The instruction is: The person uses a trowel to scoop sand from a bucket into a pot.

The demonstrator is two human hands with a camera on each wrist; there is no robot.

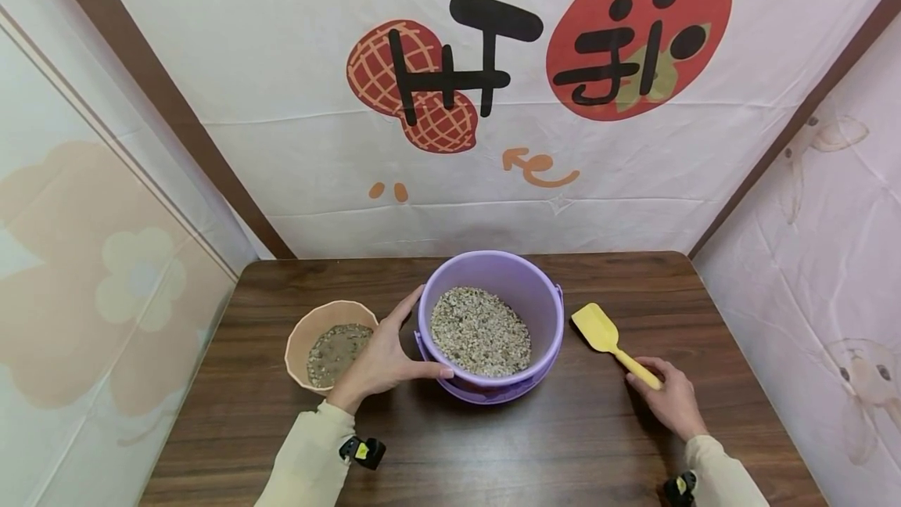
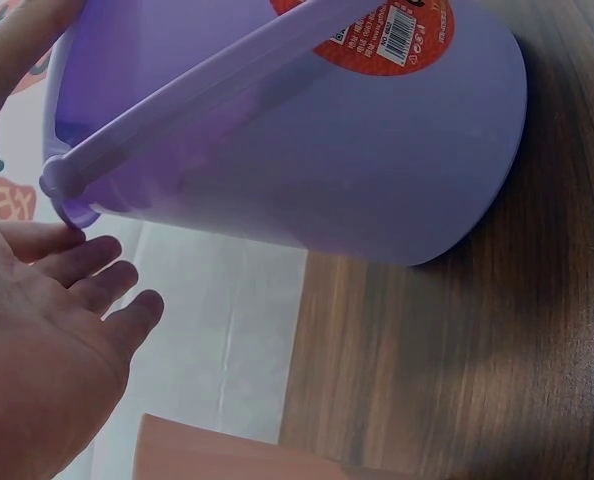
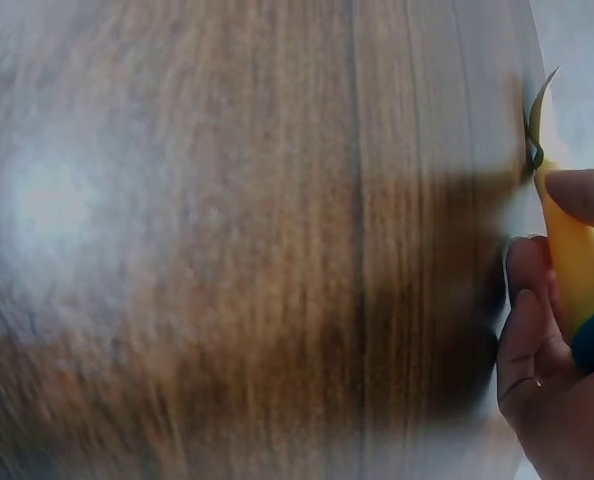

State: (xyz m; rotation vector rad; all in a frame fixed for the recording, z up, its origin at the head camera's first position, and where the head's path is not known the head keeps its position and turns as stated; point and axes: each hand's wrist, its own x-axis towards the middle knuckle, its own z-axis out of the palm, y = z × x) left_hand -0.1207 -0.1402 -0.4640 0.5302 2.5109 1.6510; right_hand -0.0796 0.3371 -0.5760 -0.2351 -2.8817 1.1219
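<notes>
A purple bucket (image 1: pixel 543 319) with coarse, gravel-like sand (image 1: pixel 480 331) in it stands mid-table. My left hand (image 1: pixel 383 358) is spread against its left side, thumb at the front rim and fingertips at the rim farther back. Seen from the left wrist, the fingers (image 2: pixel 122 290) are mostly straight and the bucket's handle (image 2: pixel 217 85) hangs down its side. On the right, my right hand (image 1: pixel 674 397) grips the handle of a yellow toy shovel (image 1: pixel 597 327), whose blade points away to the left. In the right wrist view, the thumb lies along the yellow handle (image 3: pixel 575 250).
Left of the bucket, partly behind my left hand, is a peach bowl (image 1: pixel 299 343) with wet-looking sand (image 1: pixel 341 346) inside. The brown wooden table (image 1: pixel 507 452) meets a printed cloth wall (image 1: pixel 303 155) at the back, with more cloth at both sides.
</notes>
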